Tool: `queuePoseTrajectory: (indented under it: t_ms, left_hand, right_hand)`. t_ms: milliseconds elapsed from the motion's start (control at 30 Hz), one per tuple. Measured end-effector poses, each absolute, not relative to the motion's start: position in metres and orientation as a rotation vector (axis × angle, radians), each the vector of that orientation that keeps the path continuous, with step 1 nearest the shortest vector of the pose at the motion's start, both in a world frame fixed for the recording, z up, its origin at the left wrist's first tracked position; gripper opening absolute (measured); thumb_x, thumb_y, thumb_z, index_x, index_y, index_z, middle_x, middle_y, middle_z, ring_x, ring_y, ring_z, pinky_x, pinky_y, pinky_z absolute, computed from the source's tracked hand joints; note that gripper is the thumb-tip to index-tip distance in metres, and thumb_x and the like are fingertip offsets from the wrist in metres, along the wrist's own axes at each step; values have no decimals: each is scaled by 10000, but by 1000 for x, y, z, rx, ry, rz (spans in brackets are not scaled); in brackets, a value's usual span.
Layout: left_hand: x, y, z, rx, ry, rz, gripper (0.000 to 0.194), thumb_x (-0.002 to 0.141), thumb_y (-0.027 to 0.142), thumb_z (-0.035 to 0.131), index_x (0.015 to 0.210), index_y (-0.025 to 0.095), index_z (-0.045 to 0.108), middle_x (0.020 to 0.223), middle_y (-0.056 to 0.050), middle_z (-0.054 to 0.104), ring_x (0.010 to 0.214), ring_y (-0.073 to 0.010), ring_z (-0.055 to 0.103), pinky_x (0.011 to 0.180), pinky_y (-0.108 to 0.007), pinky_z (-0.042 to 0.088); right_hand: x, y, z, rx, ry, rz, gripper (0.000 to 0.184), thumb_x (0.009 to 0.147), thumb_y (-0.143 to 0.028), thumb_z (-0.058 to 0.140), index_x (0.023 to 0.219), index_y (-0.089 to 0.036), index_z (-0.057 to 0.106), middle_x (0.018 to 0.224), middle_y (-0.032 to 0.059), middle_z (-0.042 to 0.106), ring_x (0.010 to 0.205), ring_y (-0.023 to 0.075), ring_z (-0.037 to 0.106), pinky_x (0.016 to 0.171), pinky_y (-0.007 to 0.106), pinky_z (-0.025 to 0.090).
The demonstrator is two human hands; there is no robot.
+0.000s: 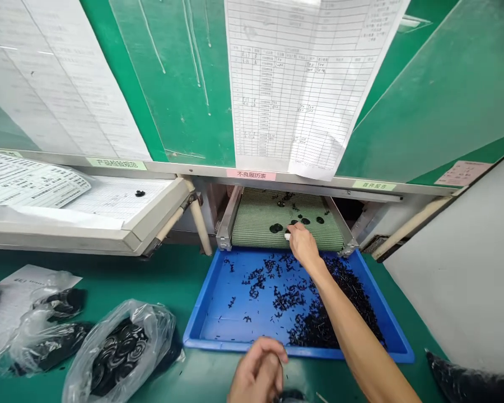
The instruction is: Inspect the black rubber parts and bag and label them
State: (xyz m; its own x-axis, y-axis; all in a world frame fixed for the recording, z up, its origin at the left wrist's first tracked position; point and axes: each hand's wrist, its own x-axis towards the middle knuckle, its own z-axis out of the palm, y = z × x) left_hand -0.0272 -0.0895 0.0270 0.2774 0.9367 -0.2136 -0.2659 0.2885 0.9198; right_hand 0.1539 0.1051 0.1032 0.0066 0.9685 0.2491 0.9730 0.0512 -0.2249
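Note:
My right hand (303, 243) reaches over the blue tray to the green mesh belt (256, 210). Its fingers are pinched at a small black disc (294, 222) on the belt, mostly covered by the fingertips. Something white, like a finger cot (287, 237), shows on one fingertip. More black discs (276, 228) lie around on the belt. My left hand (260, 372) is curled closed in front of the tray's near edge; whatever is inside it, if anything, is hidden. A dark object (292, 396) shows just beside it at the bottom of the view.
Small black scraps lie in the blue tray (205, 324), heaped at its right. An opened plastic bag (159, 330) of black rings stands at left, near further bags (46, 341). Papers rest on a raised shelf (151, 224). A green board (193, 84) with sheets hangs above the belt.

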Motion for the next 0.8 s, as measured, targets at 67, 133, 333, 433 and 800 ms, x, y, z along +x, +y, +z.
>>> queuePoseTrajectory:
  t_ms: [67, 133, 333, 433, 800]
  left_hand:
    - [-26, -65, 40, 722, 921, 1045, 265, 781, 437, 643, 821, 175, 636, 616, 11, 538, 466, -59, 323, 439, -190, 224]
    - [-25, -44, 48, 626, 910, 1115, 233, 766, 383, 668, 838, 166, 624, 685, 6, 557, 496, -53, 324, 449, -182, 239]
    - [-11, -5, 40, 526, 868, 1162, 187, 739, 273, 679, 867, 159, 604, 774, -6, 572, 546, -65, 392, 464, -185, 296]
    - [-3, 10, 31, 522, 850, 1163, 273, 744, 290, 692, 966, 160, 600, 857, -34, 595, 594, -82, 447, 477, -196, 331]
    - [21, 15, 1, 947, 901, 1106, 513, 818, 578, 530, 1042, 124, 615, 569, 46, 433, 491, -92, 348, 473, -221, 283]
  right_hand:
    - [152, 113, 103, -1999, -2033, -31, 264, 918, -127, 389, 1027, -160, 628, 988, 93, 575, 708, 153, 603, 644, 252, 404]
    - [151, 115, 101, -2026, -2053, -48, 244, 924, -138, 388, 979, -166, 625, 953, 80, 568, 695, 147, 598, 623, 246, 389]
    - [151, 112, 94, -2080, -2043, -102, 228, 932, -144, 365, 1010, -173, 577, 1035, 93, 546, 666, 141, 596, 594, 252, 380]
    - [149, 105, 93, -2066, -2001, -104, 234, 939, -138, 345, 970, -148, 577, 991, 105, 565, 685, 164, 602, 614, 268, 400]
    - [129, 9, 38, -1602, -1732, 517, 223, 889, -134, 445, 910, -203, 656, 799, 10, 585, 713, 134, 562, 652, 226, 413]
